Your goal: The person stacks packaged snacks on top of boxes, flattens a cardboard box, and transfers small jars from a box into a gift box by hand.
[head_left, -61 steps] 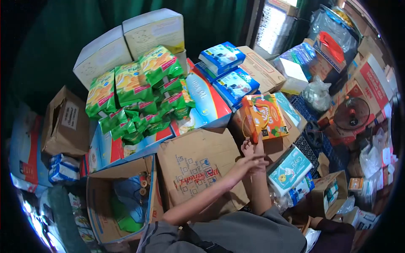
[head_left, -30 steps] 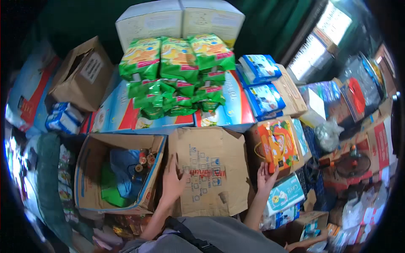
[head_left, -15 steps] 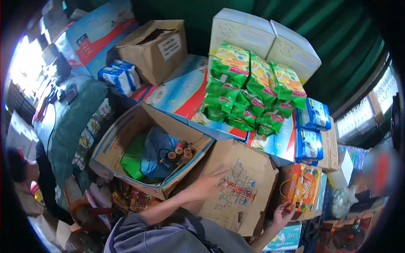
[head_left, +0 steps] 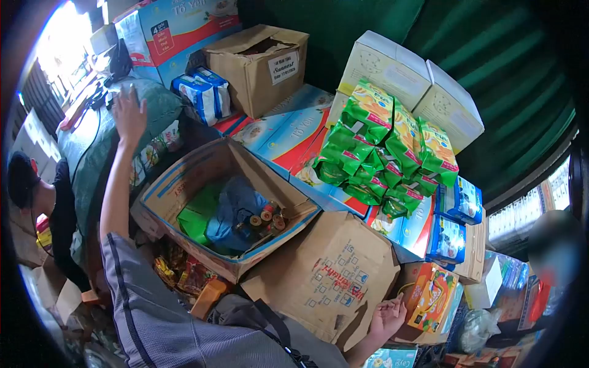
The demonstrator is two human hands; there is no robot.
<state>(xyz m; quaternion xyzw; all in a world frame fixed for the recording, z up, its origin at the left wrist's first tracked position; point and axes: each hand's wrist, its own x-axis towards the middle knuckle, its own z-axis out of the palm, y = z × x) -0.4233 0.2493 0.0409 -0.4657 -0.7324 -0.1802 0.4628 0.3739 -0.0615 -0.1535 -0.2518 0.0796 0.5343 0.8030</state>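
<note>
My left hand [head_left: 129, 116] is stretched out with fingers spread, over the top of a bulging green sack [head_left: 86, 165]; nothing shows in its grip. Dark small items and a black cable lie around the fingertips, too unclear to name. My right hand [head_left: 388, 316] is loosely curled, fingers apart and holding nothing. It is beside an orange snack box [head_left: 432, 297], above the edge of a flattened cardboard flap [head_left: 325, 282]. Left of the flap stands an open carton [head_left: 184, 165] with a blue bag [head_left: 233, 211], a green bag [head_left: 197, 214] and several small jars [head_left: 264, 219].
Green snack packs [head_left: 368, 116] are stacked on blue-red cartons [head_left: 276, 141], with white boxes [head_left: 389, 64] behind. A brown box [head_left: 261, 67] and blue-white packs [head_left: 199, 95] stand farther left. Another person [head_left: 52, 202] is at the far left.
My left hand has swung from over the cardboard flap to the sack at upper left. My right hand has come away from the orange box. The camera view has shifted.
</note>
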